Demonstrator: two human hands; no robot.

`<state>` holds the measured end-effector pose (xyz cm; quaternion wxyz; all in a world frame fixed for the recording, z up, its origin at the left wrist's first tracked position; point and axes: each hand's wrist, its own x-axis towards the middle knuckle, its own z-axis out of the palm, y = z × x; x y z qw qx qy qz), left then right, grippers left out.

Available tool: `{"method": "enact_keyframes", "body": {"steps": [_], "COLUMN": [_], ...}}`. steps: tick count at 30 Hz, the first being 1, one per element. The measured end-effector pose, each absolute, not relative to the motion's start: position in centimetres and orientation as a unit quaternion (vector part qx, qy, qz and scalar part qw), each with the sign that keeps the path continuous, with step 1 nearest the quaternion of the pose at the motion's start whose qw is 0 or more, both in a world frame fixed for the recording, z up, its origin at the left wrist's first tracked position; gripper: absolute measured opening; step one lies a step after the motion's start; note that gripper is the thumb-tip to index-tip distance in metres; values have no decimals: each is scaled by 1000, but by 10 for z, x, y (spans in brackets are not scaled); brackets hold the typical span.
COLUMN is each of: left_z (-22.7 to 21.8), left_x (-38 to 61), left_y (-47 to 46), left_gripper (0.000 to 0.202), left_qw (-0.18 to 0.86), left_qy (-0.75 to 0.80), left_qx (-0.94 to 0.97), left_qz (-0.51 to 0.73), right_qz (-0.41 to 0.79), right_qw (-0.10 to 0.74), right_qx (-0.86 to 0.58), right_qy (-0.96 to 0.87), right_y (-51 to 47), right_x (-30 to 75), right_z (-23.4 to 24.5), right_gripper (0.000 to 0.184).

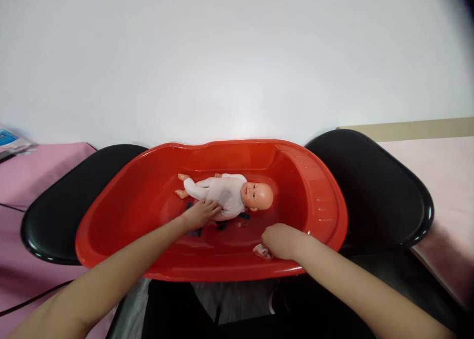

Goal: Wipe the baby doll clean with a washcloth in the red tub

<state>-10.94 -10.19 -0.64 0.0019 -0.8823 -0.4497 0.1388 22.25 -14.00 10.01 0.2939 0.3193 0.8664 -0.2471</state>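
Observation:
A baby doll (229, 193) with a bald head and a white cloth body lies on its back in a red baby bathtub (111, 220). Its head points right and its feet left, and a greyish patch shows on its belly. My left hand (203, 213) rests on the doll's side with the fingers spread. Near the tub's front wall, my right hand (283, 240) is closed on a crumpled pale pink cloth (262, 251). Dark shapes show on the tub floor beside and below the doll; I cannot tell what they are.
The tub spans two black chairs, a left seat (62, 205) and a right seat (381, 195). A pink-covered surface (59, 166) is at the left, another pale pink one (437, 181) at the right. A white wall (237, 57) stands behind.

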Motion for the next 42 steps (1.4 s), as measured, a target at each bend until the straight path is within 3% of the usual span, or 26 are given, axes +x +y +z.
{"method": "enact_keyframes", "body": {"steps": [2,6,13,17,23,29,36,42], "left_z": [7,21,7,17,29,11,-6,6], "left_x": [-132,-170,-187,-197,-203,-194,-190,-180], "left_y": [-84,-52,-38,-49,-75,-82,-81,-92], "left_gripper": [43,49,36,38,46,49,48,62], "left_qw": [-6,64,66,69,36,5,-39,-56], "left_qy": [-397,-471,-578,-567,-550,-580,-597,-602], "left_qx": [-902,-867,-803,-807,-811,-785,-781,-788], "left_qz": [170,148,131,149,194,217,177,112], "right_qz": [-247,-258,-258,-267,-284,-295,-318,-308], "right_qw": [293,292,303,312,297,313,316,316], "right_qx": [320,327,335,334,352,366,378,380], "right_qy": [866,861,854,849,841,825,810,813], "right_y": [-141,-145,-143,-140,-141,-141,-138,-136], "right_x": [221,220,221,222,222,220,221,222], "right_z": [100,102,101,93,101,106,112,111], "right_gripper": [27,25,26,27,28,29,34,30]}}
